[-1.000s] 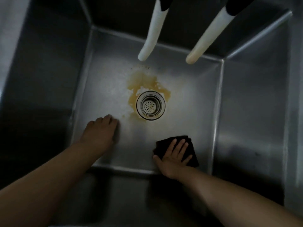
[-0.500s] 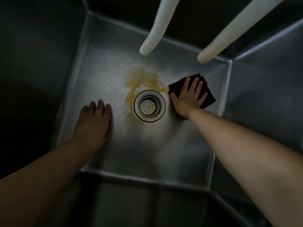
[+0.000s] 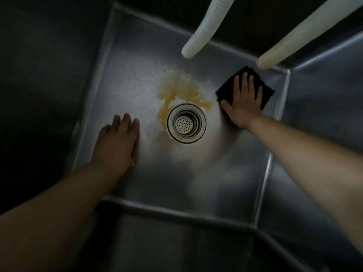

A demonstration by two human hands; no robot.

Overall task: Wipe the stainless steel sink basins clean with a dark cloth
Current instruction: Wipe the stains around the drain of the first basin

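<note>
I look down into a deep stainless steel sink basin [image 3: 206,173]. A round drain strainer [image 3: 186,123] sits in the middle of its floor, with a yellow-brown stain [image 3: 176,91] spread behind and left of it. My right hand [image 3: 243,101] presses flat, fingers straight, on a dark folded cloth [image 3: 267,95] at the far right of the floor, near the back right corner. My left hand [image 3: 115,142] rests flat on the bare floor to the left of the drain, holding nothing.
Two white hose spouts hang over the back of the basin, the left hose [image 3: 202,34] and the right hose [image 3: 294,38], the latter's tip just above the cloth. Steep steel walls close in on all sides; the left wall [image 3: 49,95] lies in shadow.
My right hand has slid the cloth from the near right of the floor past the drain toward the back right corner. My left hand has stayed on the floor left of the drain.
</note>
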